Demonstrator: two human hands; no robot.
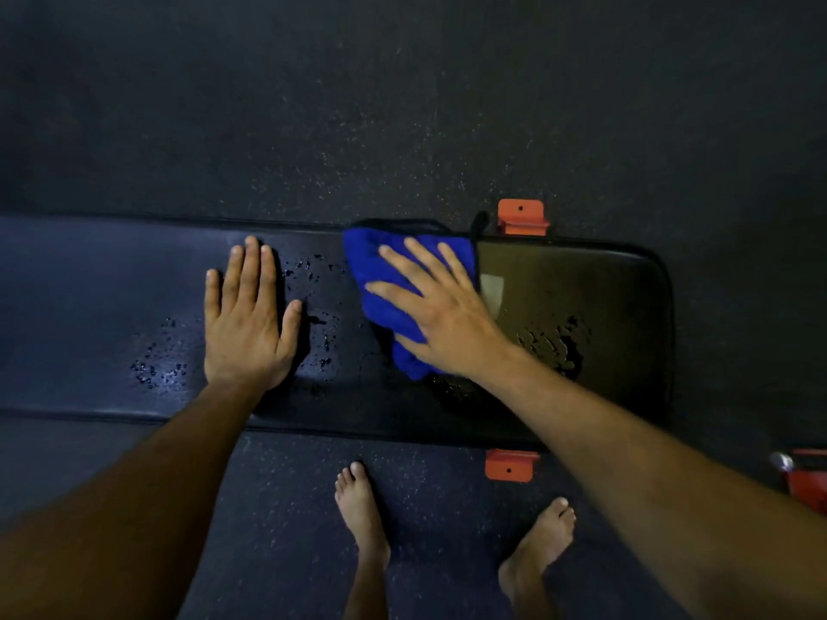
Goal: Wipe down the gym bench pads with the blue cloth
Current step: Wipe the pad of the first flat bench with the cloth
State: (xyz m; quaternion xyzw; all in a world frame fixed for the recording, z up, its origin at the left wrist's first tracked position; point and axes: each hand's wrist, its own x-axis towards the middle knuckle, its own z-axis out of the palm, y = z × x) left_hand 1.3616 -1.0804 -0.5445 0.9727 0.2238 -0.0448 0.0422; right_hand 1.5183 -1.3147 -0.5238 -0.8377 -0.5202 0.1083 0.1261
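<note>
A: From the head camera, what do you have?

B: I see my right hand (441,313) pressed flat, fingers spread, on the blue cloth (389,279), which lies bunched on the bench pad (581,279) just right of centre. My left hand (248,317) lies open and flat on the pad at nine o'clock from the cloth.

A: Anything around?

B: Water droplets (317,324) sit between my hands. Orange brackets (521,217) flank the pad at twelve and six o'clock; bare feet (360,507) stand on the floor below.
</note>
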